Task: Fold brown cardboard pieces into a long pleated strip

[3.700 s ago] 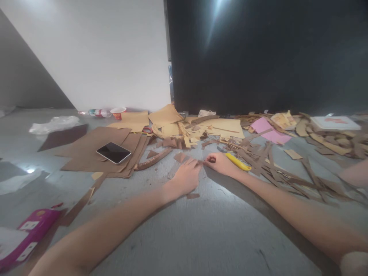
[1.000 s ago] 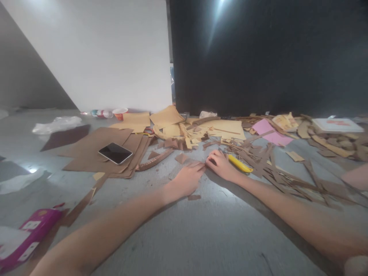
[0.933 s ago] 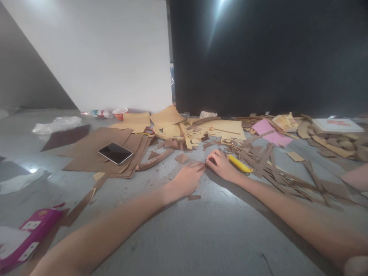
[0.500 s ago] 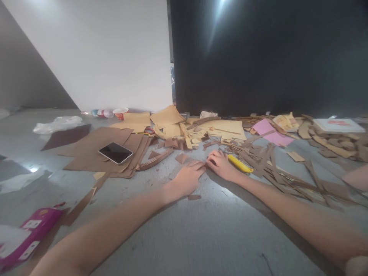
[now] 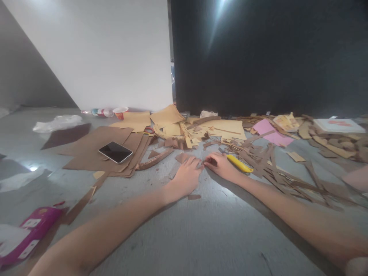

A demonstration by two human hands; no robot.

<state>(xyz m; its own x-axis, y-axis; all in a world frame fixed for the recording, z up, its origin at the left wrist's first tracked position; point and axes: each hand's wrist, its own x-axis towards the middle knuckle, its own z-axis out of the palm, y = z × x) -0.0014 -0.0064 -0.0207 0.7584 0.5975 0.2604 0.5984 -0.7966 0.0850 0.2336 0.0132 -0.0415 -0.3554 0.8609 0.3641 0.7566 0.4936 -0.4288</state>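
Observation:
My left hand lies palm down on the grey surface with its fingers stretched out. Just beyond its fingers is a small brown cardboard piece. Close by on the right, my right hand has thumb and fingers pinched near the left fingertips; what is in the pinch is too small to make out. A yellow utility knife lies beside the right hand, its blade end partly behind the fingers. A cardboard scrap sits near the left wrist.
Stacked brown cardboard sheets carry a phone at left. A magenta pack lies front left. Cardboard strips and pink paper spread at right. Yellowish sheets, a paper cup and a bottle line the back.
My left fingers have spread and shifted slightly left. The right hand has moved a little left, with its thumb and fingers more visibly pinched; more of the knife's front end shows.

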